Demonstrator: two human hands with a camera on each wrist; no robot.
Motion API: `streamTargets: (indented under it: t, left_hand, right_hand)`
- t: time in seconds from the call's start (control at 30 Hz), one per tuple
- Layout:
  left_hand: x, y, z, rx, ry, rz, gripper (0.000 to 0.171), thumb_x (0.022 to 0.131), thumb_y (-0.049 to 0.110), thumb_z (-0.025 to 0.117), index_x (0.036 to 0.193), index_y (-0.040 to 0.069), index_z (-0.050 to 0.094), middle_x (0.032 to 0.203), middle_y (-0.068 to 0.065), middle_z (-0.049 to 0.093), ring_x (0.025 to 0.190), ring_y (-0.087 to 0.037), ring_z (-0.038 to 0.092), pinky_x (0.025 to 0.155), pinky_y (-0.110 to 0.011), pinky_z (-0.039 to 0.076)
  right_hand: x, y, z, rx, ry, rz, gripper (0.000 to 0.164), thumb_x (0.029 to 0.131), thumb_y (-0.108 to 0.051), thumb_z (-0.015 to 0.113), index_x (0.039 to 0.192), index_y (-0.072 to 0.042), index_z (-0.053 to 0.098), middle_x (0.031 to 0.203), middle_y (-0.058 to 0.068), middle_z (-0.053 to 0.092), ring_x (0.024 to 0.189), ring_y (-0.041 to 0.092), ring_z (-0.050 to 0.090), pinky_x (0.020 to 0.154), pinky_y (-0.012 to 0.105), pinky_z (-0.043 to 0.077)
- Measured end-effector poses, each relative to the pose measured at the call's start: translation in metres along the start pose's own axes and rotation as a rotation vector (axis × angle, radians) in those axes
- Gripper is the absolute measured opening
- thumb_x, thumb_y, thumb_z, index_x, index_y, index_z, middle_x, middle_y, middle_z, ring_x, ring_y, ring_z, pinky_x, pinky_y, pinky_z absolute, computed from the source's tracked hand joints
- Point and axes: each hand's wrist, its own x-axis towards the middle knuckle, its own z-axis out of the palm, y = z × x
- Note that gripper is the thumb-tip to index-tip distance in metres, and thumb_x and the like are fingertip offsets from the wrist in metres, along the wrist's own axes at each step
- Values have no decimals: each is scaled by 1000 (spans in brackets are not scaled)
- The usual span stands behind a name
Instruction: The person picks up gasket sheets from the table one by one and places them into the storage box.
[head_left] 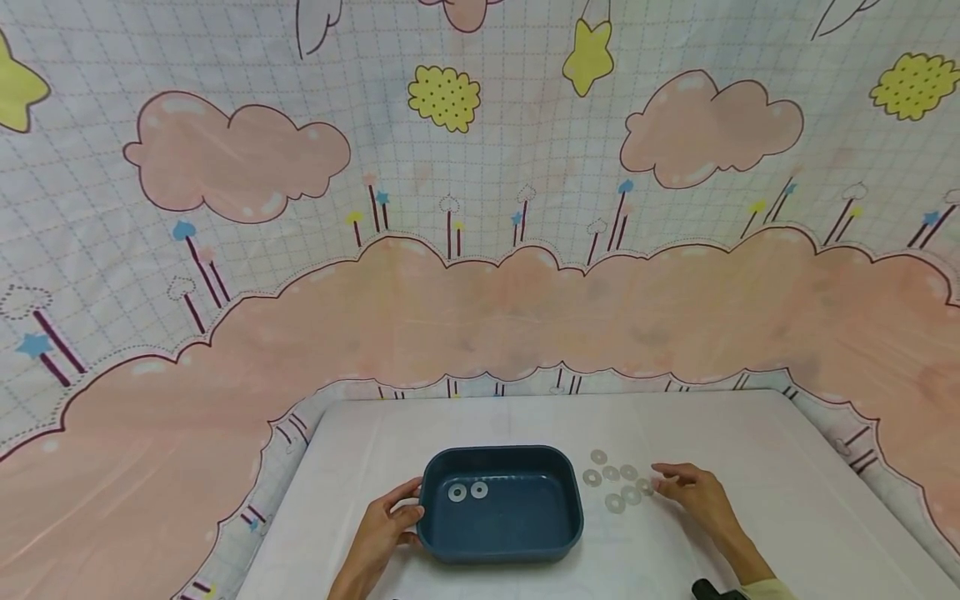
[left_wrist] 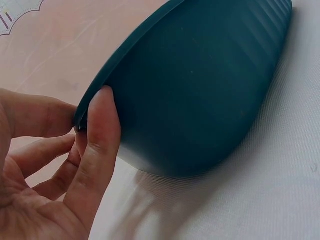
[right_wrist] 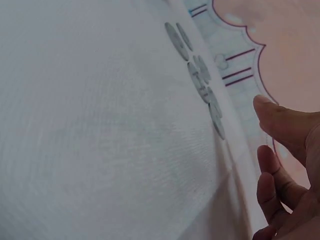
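A dark blue rectangular tub (head_left: 502, 529) stands on the white tabletop in the head view. Its left rim is held by my left hand (head_left: 386, 529); in the left wrist view the thumb (left_wrist: 104, 125) presses the outer wall (left_wrist: 190, 100) and the fingers reach the rim. Two pale washers (head_left: 451, 494) lie inside the tub, side by side. To its right, several more flat washers (head_left: 611, 503) are spread in a loose cluster. My right hand (head_left: 701, 500) is at the cluster's right side, fingertips close by the rightmost washer. In the right wrist view its thumb and fingers are apart, with nothing between them.
The white table (head_left: 360, 433) ends at the back against a cloth (head_left: 480, 325) printed with clouds and stars. A dark object (head_left: 712, 590) shows at the bottom edge, beside the right sleeve (head_left: 768, 590).
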Motion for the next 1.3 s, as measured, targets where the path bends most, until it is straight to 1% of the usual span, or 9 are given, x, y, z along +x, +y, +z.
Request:
streamTargets:
  t: [0.2, 0.4, 0.57, 0.7, 0.77, 0.87, 1.0, 1.17, 1.3]
  left_hand:
    - [-1, 0, -1, 1, 0, 2, 55, 89, 2, 63, 141, -2, 49, 123, -17, 52, 90, -18, 64, 57, -30, 54]
    - [-1, 1, -1, 4, -4, -3, 55, 89, 2, 63, 142, -2, 48, 123, -17, 51, 90, -17, 64, 58, -30, 55]
    - [-1, 2, -1, 7, -5, 0, 55, 89, 2, 63, 142, -2, 48, 123, -16, 52, 90, -17, 64, 58, -31, 55]
    - [-2, 2, -1, 2, -10, 6, 56, 89, 2, 63, 142, -3, 47, 123, -17, 52, 89, -17, 64, 58, -30, 54]
    - [-2, 2, -1, -2, -13, 8, 56, 89, 2, 63, 142, -3, 47, 123, -17, 52, 89, -17, 64, 58, -30, 54]
    - [-3, 2, -1, -4, -14, 10, 56, 89, 2, 63, 142, -3, 47, 122, -16, 53, 89, -17, 64, 58, -30, 55]
    - [-3, 3, 0, -2, -10, 6, 56, 89, 2, 63, 142, -3, 48, 121, -16, 53, 89, -17, 63, 59, -31, 55]
    - [-3, 3, 0, 3, -1, 0, 56, 89, 2, 63, 142, -2, 48, 121, -15, 53, 89, -17, 63, 59, -32, 55]
    - [-3, 2, 0, -5, 1, 7, 56, 89, 1, 63, 142, -3, 47, 121, -15, 54, 88, -16, 63, 58, -30, 54]
  right_hand:
    - [4, 5, 4, -91, 9, -31, 41, 84, -29, 76, 117, -6, 72, 112, 18, 67, 88, 17, 50, 73, 28, 41]
    - [6, 4, 6, -131, 4, -63, 39, 83, -24, 77, 116, -4, 72, 110, 20, 66, 84, 18, 50, 69, 29, 40]
    - [7, 3, 8, -158, -13, -44, 39, 82, -22, 77, 116, -5, 72, 111, 21, 66, 84, 20, 50, 68, 29, 39]
    - [7, 2, 9, -195, -16, -29, 38, 81, -23, 77, 115, -7, 73, 113, 22, 66, 86, 21, 53, 68, 29, 39]
    - [8, 2, 10, -214, -13, -33, 38, 80, -24, 78, 114, -8, 73, 113, 21, 66, 88, 22, 56, 69, 31, 41]
    - [8, 3, 11, -242, -4, -53, 37, 80, -25, 78, 113, -10, 74, 112, 20, 67, 93, 25, 60, 73, 38, 46]
    - [8, 4, 12, -276, 6, -74, 37, 80, -27, 78, 113, -10, 74, 112, 19, 67, 95, 28, 62, 77, 46, 47]
    - [9, 5, 13, -294, 12, -89, 34, 80, -26, 78, 110, -11, 75, 109, 17, 68, 93, 28, 62, 75, 44, 46]
    - [9, 5, 14, -280, 6, -78, 29, 80, -25, 78, 106, -11, 76, 110, 18, 67, 96, 31, 62, 77, 47, 45]
